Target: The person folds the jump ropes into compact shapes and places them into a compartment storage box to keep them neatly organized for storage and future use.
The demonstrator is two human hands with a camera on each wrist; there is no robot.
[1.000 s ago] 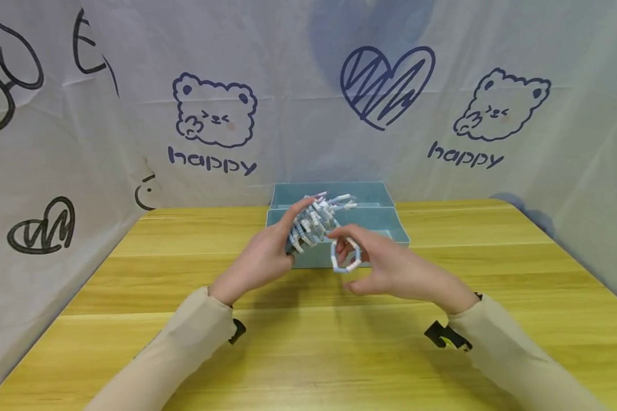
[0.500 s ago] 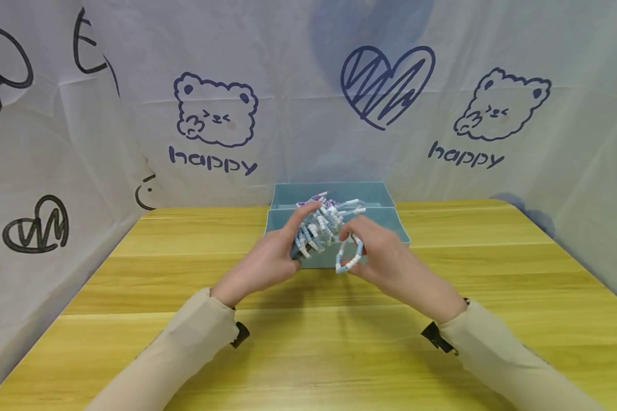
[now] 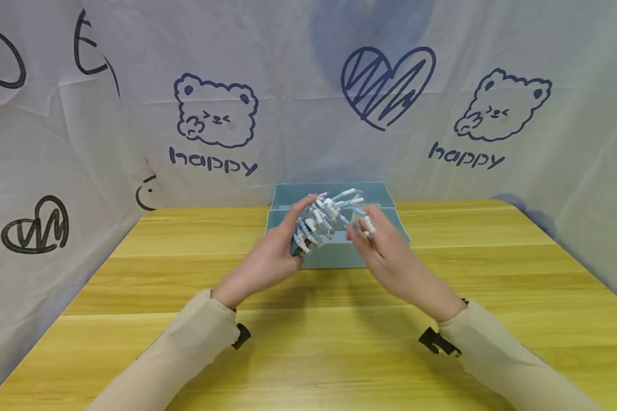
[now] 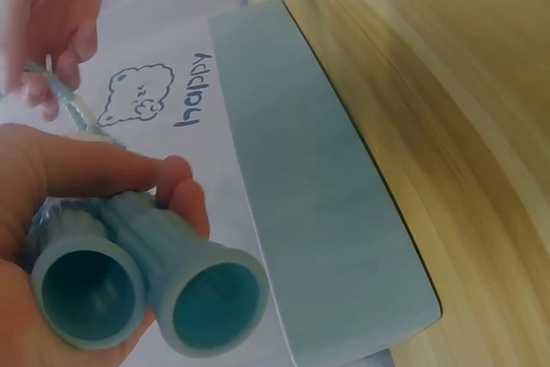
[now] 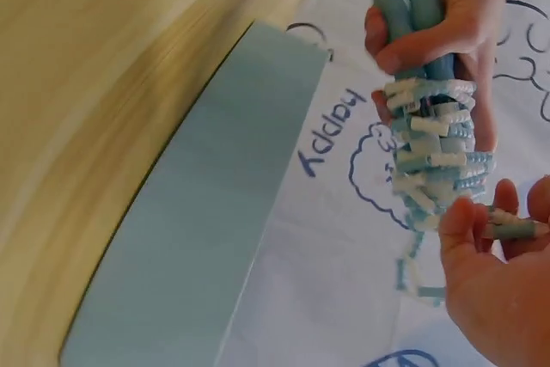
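Note:
A beaded jump rope (image 3: 321, 220) in pale blue and white is bunched in coils above the table. My left hand (image 3: 264, 260) grips its two ribbed teal handles (image 4: 215, 302) side by side, their hollow ends toward the left wrist camera. The coils wrap round the handles in the right wrist view. To their right, my right hand (image 3: 393, 257) pinches a section of the beaded cord (image 5: 513, 229) between thumb and fingers. A loose loop (image 5: 412, 272) hangs off the bundle's end in that view.
Behind the hands stands a light blue box (image 3: 334, 257) with two open compartments at the table's far side. A white cloth (image 3: 308, 142) with drawn bears and a heart hangs beyond it. The wooden table (image 3: 308, 342) spreads below the forearms.
My right hand has closed in on the cord and risen, lifting the loop that hung below its fingers. My left hand keeps its grip with only slight motion. Purple beads behind it are now mostly hidden.

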